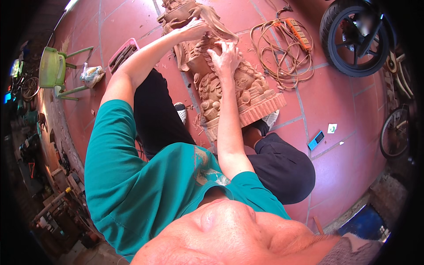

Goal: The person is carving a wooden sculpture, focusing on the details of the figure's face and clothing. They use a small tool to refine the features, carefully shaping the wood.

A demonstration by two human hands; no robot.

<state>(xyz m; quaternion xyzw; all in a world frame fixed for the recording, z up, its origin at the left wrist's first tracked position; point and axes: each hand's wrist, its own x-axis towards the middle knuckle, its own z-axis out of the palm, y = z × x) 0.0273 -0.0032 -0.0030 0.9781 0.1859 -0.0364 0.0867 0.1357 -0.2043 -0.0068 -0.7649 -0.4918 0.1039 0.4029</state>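
A brown wood carving (210, 88) lies tilted between my legs, its grooved base toward me and its far end near the top of the view. Its surface is cut into rounded lumps, folds and a smooth raised band. Over the upper part reaches my left hand (195, 30), fingers curled down against the wood. Nearer to me, my right hand (226, 58) rests on the carving with bent fingers, the thumb toward the left. Whatever either hand may be gripping is hidden or too small to make out.
Left of the carving are a pink tray (132, 42) of tools, a plastic bag (92, 75) and a green chair (52, 68). On the right lie a coiled cord (269, 57), an orange power strip (298, 34) and a blue phone (316, 140). A motorbike wheel (334, 55) stands beyond.
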